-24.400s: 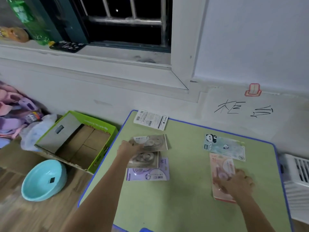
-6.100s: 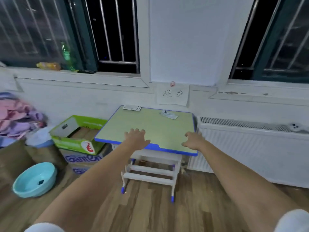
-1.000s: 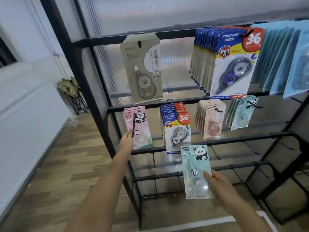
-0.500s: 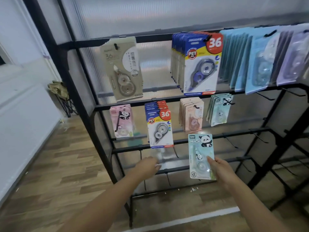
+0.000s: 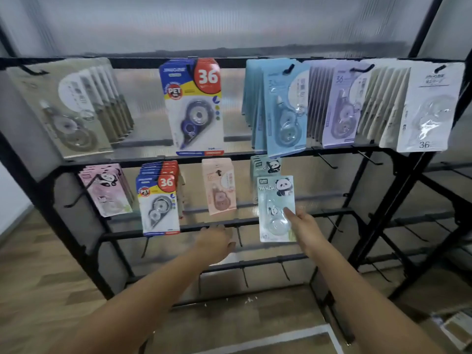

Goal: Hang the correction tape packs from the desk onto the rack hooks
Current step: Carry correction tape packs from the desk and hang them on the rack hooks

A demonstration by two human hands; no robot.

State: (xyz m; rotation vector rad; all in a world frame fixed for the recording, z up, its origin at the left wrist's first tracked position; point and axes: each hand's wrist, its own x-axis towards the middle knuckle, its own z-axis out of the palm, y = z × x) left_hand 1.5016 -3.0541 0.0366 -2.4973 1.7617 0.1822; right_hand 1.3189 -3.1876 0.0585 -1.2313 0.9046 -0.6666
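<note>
The right hand point(image 5: 304, 227) grasps a pale green panda correction tape pack point(image 5: 276, 208) by its lower right edge, the thumb lying on the clear plastic blister. The pack is a flat rectangular card, held upright just in front of the rack, a little below the hanging stack of green panda packs point(image 5: 265, 166) of the same kind. The left hand point(image 5: 215, 242) reaches to the middle rail point(image 5: 178, 229) of the rack; its fingers are loosely curled at the bar and hold nothing that I can see.

The rack point(image 5: 378, 198) is made of thin black metal bars with short slanted hooks. On the second row hang four groups: pink panda packs point(image 5: 107, 192), blue and yellow packs with a red "36" point(image 5: 159, 203), peach packs point(image 5: 219, 187) and the green panda ones. On the top row hang six groups: beige-grey packs point(image 5: 69, 108), large blue "36" packs point(image 5: 195, 108), light blue packs point(image 5: 277, 108), lilac packs point(image 5: 339, 106), cream packs point(image 5: 378, 103) and white packs point(image 5: 429, 108). All the cards are glossy, with a transparent bubble over the round tape body. Behind the rack stands a ribbed translucent panel point(image 5: 229, 24), and below lies a wooden plank floor point(image 5: 38, 277).
</note>
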